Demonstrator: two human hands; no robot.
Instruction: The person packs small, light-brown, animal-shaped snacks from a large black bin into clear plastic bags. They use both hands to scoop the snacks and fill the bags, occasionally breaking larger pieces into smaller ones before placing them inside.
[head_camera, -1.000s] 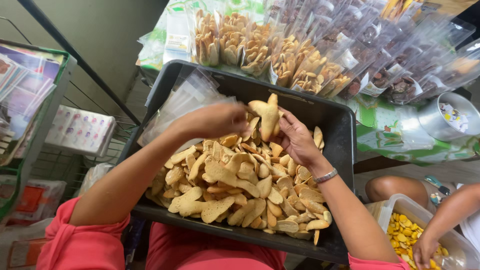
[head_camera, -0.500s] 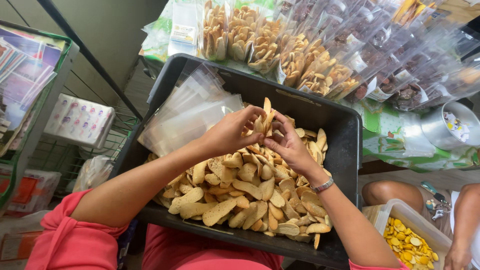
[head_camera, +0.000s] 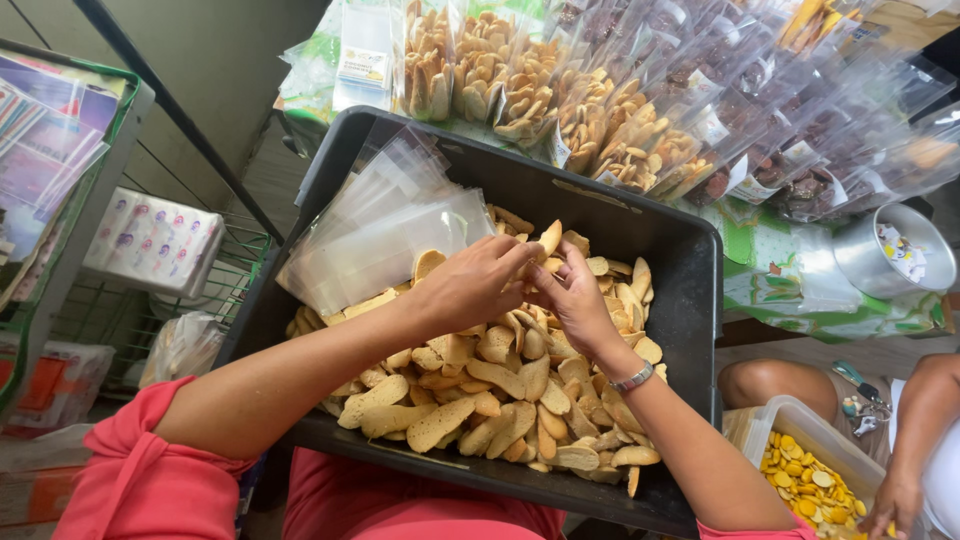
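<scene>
A black plastic tub (head_camera: 690, 300) rests on my lap, filled with pale oval biscuits (head_camera: 500, 385). My left hand (head_camera: 465, 285) and my right hand (head_camera: 575, 295) meet over the pile, and together they pinch a small bunch of biscuits (head_camera: 547, 240) held upright between the fingertips. A silver bracelet sits on my right wrist. A stack of empty clear plastic bags (head_camera: 385, 225) lies in the tub's far left corner, just beyond my left hand.
Filled clear bags of biscuits and dark snacks (head_camera: 600, 110) line the table behind the tub. A metal pot (head_camera: 890, 255) stands at right. Another person's arm (head_camera: 915, 440) reaches by a clear box of yellow chips (head_camera: 810, 475). A green wire rack (head_camera: 60, 240) is at left.
Both hands have closed in together around the bunch of biscuits, which was held higher a second ago. The view has shifted slightly, showing more of the clear bags.
</scene>
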